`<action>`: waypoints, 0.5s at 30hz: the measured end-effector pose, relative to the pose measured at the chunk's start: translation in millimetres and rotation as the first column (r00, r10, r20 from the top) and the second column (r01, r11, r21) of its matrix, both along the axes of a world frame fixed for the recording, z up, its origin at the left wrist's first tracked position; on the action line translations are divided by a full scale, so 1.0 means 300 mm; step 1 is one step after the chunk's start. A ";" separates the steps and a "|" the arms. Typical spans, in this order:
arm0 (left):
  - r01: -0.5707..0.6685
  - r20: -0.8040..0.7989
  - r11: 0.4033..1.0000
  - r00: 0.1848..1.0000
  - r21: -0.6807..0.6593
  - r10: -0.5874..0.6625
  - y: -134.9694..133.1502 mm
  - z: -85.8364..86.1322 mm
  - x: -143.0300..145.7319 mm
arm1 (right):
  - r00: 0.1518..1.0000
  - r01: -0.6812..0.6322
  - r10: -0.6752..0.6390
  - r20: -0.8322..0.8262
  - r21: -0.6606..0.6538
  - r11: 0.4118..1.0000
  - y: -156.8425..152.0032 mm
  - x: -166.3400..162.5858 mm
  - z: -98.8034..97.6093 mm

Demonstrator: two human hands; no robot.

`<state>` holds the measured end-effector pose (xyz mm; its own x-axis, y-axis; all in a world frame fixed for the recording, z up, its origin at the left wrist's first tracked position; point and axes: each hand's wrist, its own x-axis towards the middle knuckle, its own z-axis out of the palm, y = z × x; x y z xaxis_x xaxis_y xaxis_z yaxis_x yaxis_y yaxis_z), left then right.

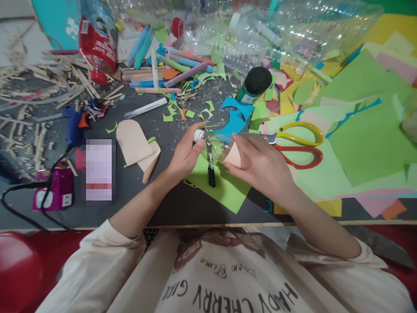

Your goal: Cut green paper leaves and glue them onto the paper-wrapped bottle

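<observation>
A small clear plastic bottle with a white cap lies sideways between my hands. My left hand grips its capped end between thumb and fingers. At the other end, my right hand holds the bottle together with a beige piece of paper that curves against it. A black-tipped pen crosses the bottle; whether it lies under it or is held cannot be made out. Below is a light green sheet. Scissors with yellow and red handles lie beside my right hand.
Left are beige paper cutouts, a phone, a purple box with a black cable and a blue glue gun. Behind lie a white marker, a black-lidded jar, a red-labelled bottle and wood sticks. Coloured paper spreads right.
</observation>
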<state>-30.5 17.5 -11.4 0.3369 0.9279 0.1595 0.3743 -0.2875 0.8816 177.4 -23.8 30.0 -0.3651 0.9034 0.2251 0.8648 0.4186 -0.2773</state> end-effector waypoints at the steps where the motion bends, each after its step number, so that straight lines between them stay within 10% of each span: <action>1: 0.001 -0.016 1.000 1.000 0.007 -0.001 0.000 0.002 0.000 | 1.000 0.000 0.000 0.007 0.000 1.000 0.000 -0.001 0.001; 15: 0.044 0.211 0.995 0.977 -0.090 -0.024 0.011 -0.014 0.002 | 1.000 -0.015 0.015 -0.005 -0.018 1.000 -0.006 0.002 0.009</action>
<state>-29.8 20.8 -15.7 0.3367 0.9307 0.1430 0.1704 -0.2095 0.9628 178.1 -25.5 32.6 -0.3775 0.9018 0.2104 0.8572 0.4263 -0.2889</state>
